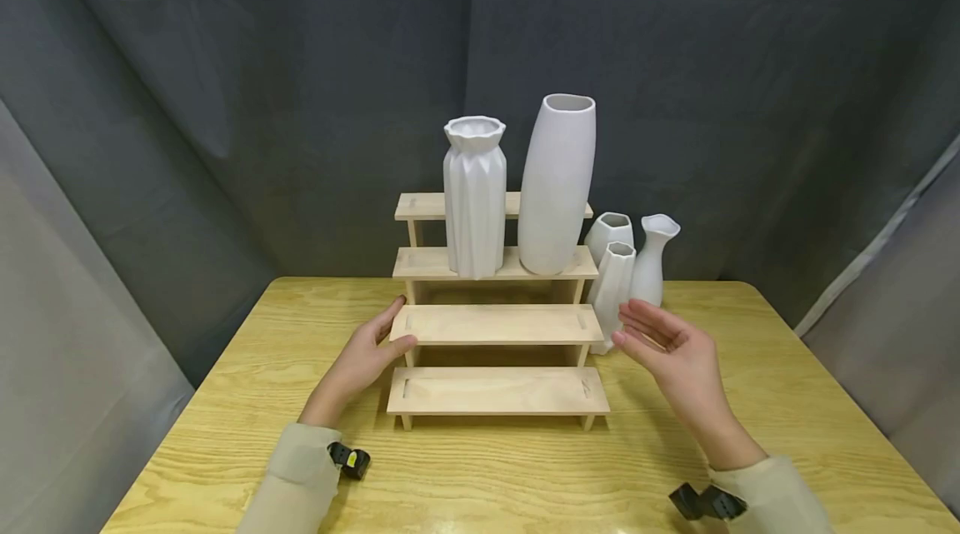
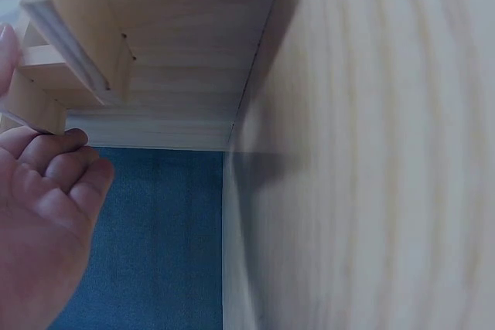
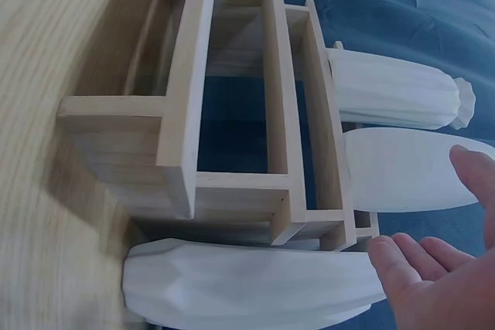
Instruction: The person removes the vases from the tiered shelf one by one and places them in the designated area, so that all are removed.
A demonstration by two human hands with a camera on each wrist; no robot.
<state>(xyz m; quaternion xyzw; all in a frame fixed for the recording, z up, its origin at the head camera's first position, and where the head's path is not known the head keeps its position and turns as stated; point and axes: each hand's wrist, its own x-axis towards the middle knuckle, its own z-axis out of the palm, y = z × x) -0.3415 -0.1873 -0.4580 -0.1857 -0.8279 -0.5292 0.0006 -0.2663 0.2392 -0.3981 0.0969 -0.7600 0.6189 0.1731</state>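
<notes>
A light wooden step stand (image 1: pixel 495 392) with several tiers stands mid-table. My left hand (image 1: pixel 363 359) grips its left end at the second tier from the bottom; in the left wrist view the fingers (image 2: pixel 73 168) curl at the board's end. On the tier above stand a pleated white vase (image 1: pixel 475 192) and, right of it, a taller smooth white vase (image 1: pixel 557 184). To the right of the stand my right hand (image 1: pixel 678 355) is held up, fingers loosely bent and nothing in them. Its fingertips overlap a slim faceted white vase (image 1: pixel 611 292) in the head view.
Behind the slim vase stand another white vase (image 1: pixel 597 238) with an angular mouth and a flared-neck white vase (image 1: pixel 648 263), beside the stand's right end. A dark grey curtain (image 1: pixel 337 101) hangs behind the yellow wooden table (image 1: pixel 262 401).
</notes>
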